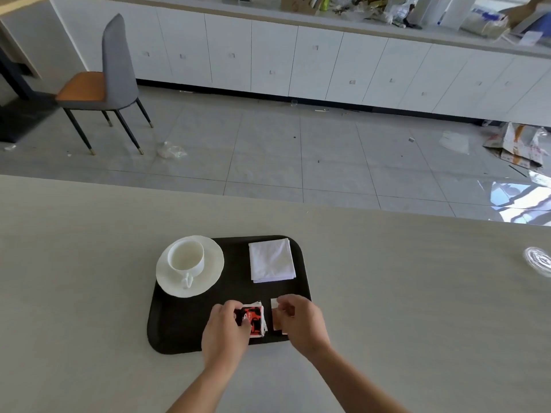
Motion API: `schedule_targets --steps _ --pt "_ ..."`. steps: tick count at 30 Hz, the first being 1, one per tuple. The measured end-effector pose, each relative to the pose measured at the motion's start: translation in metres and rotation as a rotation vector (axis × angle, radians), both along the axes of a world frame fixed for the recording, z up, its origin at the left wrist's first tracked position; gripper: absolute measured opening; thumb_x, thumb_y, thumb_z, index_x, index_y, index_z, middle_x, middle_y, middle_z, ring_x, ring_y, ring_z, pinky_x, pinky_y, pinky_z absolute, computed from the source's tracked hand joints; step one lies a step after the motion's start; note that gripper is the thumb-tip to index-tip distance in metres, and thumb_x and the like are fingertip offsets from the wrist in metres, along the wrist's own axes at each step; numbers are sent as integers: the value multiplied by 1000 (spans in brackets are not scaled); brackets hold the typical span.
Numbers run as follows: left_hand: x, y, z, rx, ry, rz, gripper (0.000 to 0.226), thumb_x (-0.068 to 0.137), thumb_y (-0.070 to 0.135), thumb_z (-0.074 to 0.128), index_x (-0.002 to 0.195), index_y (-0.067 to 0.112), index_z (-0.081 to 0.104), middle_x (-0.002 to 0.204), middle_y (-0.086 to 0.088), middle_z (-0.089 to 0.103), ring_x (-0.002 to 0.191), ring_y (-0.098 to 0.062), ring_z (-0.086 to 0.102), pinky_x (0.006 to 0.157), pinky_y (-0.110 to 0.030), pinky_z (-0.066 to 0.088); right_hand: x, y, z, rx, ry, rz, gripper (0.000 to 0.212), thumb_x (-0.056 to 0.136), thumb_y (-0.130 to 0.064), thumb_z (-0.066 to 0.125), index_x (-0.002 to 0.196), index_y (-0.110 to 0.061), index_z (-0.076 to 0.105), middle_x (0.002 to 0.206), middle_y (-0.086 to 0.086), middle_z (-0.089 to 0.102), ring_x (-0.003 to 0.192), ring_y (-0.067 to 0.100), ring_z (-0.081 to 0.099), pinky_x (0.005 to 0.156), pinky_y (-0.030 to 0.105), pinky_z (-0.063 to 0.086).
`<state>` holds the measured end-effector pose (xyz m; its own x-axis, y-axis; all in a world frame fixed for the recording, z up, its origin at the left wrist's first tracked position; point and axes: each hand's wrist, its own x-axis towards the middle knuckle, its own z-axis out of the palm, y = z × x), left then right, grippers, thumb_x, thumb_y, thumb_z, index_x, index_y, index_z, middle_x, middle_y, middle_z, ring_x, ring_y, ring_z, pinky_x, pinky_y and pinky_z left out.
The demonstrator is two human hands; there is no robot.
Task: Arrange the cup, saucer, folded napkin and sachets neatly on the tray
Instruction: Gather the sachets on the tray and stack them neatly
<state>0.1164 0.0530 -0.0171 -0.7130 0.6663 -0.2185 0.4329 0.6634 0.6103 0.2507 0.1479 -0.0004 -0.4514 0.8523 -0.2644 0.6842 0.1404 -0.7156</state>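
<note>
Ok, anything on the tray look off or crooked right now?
The saucer covers the tray's far-left corner and seems to ride on the rim, not flat inside. The napkin lies slightly skewed to the tray's edges. Nothing looks spilled or damaged. The left hand and right hand hold sachets.

We record an office pantry or canteen area: a long run of white cabinets under a cluttered countertop, a littered tiled floor, a dining chair, and a pale table bearing a tea tray.
</note>
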Motion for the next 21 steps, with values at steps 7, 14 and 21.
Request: schedule_targets --steps 7,14,21 --pt "24 17 0 96 231 -443 36 80 21 66 115 24 63 104 7 60 96 -13 57 80 -27 50 41 21 -6 175 -177 -27 24 87 -9 57 98 -20 74 95 -2 71 83 19 64 70 27 47" --pt "54 27 -9 23 360 -736 45 81 22 57 125 32 52 131 6 52 126 -17 47 112 -36 31 50 18 -21 243 -183 258 13 87 -15 58 91 -23 69 92 -5 61 84 17 56 68 28 47" --pt "61 11 -8 47 230 -701 66 86 15 54 146 28 30 151 6 33 136 -13 37 113 -24 28 45 25 -21 155 -119 112 12 80 -16 62 89 -21 70 82 -4 66 72 16 58 62 27 47"
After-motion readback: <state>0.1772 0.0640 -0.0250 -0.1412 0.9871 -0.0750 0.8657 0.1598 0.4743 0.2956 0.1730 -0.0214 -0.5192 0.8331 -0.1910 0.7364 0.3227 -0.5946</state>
